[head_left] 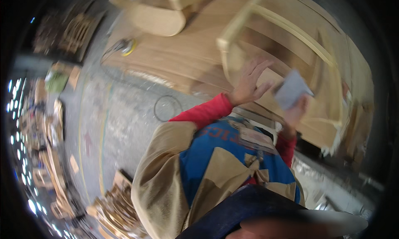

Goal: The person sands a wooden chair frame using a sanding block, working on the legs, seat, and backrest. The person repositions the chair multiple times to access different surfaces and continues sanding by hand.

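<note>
Brown table (166,62) carries wooden frame (300,30) above grey floor (129,122).

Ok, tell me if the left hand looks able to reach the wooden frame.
Probably yes: the left hand is open, apparently empty and close to the wooden frame, with nothing visibly blocking it; the right hand holds the grey sheet.

Right hand (296,111) gripping a grey sheet (292,88); left hand (249,83) nearby, fingers spread; pale wooden frame (291,25) on the worktable (166,64); yellow-rimmed power tool (129,48) near its left edge.
</note>
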A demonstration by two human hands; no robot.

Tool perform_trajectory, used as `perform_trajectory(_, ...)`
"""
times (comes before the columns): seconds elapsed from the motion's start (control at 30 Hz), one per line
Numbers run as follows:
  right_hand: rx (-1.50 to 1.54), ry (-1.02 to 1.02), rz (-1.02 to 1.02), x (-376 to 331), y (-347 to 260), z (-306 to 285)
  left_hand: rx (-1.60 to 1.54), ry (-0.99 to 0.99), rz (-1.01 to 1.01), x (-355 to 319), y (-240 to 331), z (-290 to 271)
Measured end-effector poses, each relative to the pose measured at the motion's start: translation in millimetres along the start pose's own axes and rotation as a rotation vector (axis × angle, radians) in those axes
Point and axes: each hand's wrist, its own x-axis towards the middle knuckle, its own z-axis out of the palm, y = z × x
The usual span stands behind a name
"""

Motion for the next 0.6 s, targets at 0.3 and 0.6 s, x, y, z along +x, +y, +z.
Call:
perform_trajectory(0.3, -0.412, -0.433, -0.202, -25, -99, 5, -0.939, -0.52, -0.743, -57, 39, 95)
perform_trajectory(0.6, -0.892, -0.081, -0.947, 33, -183, -99, 0.648, 0.036, -0.188, 57, 79, 1)
